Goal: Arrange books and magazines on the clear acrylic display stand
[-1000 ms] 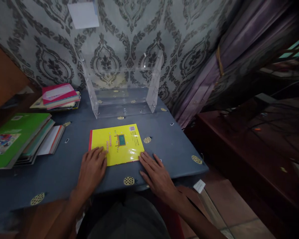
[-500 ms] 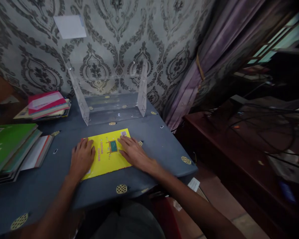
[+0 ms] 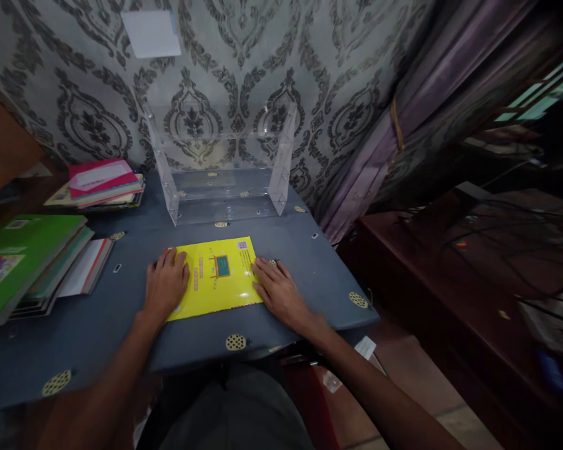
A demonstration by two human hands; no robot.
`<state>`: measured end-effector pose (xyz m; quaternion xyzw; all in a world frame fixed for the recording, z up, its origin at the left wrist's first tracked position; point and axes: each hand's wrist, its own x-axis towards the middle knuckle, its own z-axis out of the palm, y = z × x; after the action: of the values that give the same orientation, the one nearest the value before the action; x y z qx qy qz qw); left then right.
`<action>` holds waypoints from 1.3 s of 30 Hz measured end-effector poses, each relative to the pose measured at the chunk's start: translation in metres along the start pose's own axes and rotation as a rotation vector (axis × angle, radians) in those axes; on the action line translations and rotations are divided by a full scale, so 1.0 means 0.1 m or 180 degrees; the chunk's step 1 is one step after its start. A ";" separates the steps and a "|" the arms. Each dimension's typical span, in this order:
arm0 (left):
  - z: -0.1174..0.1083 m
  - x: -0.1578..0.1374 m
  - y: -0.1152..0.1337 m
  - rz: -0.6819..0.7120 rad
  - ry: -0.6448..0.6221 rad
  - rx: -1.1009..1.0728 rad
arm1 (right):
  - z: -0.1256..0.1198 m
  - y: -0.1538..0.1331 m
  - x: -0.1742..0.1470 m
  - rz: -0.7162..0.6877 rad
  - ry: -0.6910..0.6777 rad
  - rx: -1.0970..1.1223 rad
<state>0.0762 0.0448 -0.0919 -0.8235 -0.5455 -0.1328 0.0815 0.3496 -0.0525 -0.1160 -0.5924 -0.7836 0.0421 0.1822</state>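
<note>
A yellow book (image 3: 216, 290) lies flat on the blue-grey tablecloth, with a small green chalkboard picture and a QR code on its cover. My left hand (image 3: 166, 281) rests flat over the book's left edge, fingers stretched forward. At the opposite edge, my right hand (image 3: 279, 290) lies with its fingers extended, the fingertips touching the book's right side. Neither hand is gripping anything. Beyond the book stands a clear acrylic rack (image 3: 220, 181) with transparent side panels, close to the wall.
At the left is a stack of books topped by a green one (image 3: 32, 250). Behind it lies a pile with a pink book (image 3: 103, 178). A dark red cabinet (image 3: 403, 256) with tangled cables stands to the right, past a purple curtain (image 3: 361, 162).
My right hand has slid off the book's cover to its right edge. My left hand stays on the left edge. The whole view has shifted slightly.
</note>
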 end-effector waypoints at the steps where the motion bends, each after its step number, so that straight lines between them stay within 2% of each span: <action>1: 0.00 0.00 0.01 0.0045 0.0003 0.0020 | -0.01 -0.03 -0.08 -0.0047 0.0016 -0.0012; 3: -0.01 -0.04 0.04 0.0276 -0.0021 -0.0015 | -0.03 -0.08 -0.23 -0.0129 0.0066 -0.0028; 7: -0.02 -0.24 0.20 0.1176 -0.0181 -0.0335 | -0.06 -0.15 -0.42 -0.0236 0.0150 -0.0046; 9: -0.04 -0.35 0.28 0.1467 -0.0226 -0.0401 | -0.07 -0.17 -0.45 -0.0264 0.0180 -0.0061; 15: -0.06 -0.43 0.36 0.1856 -0.0430 -0.0066 | -0.10 -0.15 -0.42 -0.0307 0.0265 -0.0027; 20: -0.05 -0.45 0.38 0.2251 -0.0365 0.0227 | -0.05 -0.06 -0.42 -0.0388 0.0300 0.0208; 23: -0.16 -0.42 0.42 0.2347 -0.0608 0.0312 | -0.02 0.01 -0.37 -0.0395 0.0316 0.0567; 26: -0.28 -0.33 0.42 0.2108 -0.0939 0.0094 | -0.03 0.10 -0.22 -0.0186 0.0286 0.1115; 28: -0.32 -0.28 0.39 0.1760 -0.0968 -0.0279 | -0.05 0.15 -0.07 -0.0006 0.0245 0.1481; 32: -0.35 -0.28 0.30 0.1021 -0.0736 -0.1375 | -0.09 0.19 0.19 -0.0038 0.0163 0.2070; 35: -0.46 -0.28 0.25 0.0594 -0.0493 -0.2227 | -0.12 0.21 0.29 -0.0001 0.0185 0.2578; 39: -0.66 -0.21 0.21 0.0034 -0.0333 -0.3025 | -0.17 0.27 0.35 0.0631 0.0138 0.3315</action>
<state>0.0791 0.0001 -0.0353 -0.7779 -0.4235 -0.3255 -0.3310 0.3717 -0.0140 -0.0992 -0.4955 -0.5952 0.4305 0.4636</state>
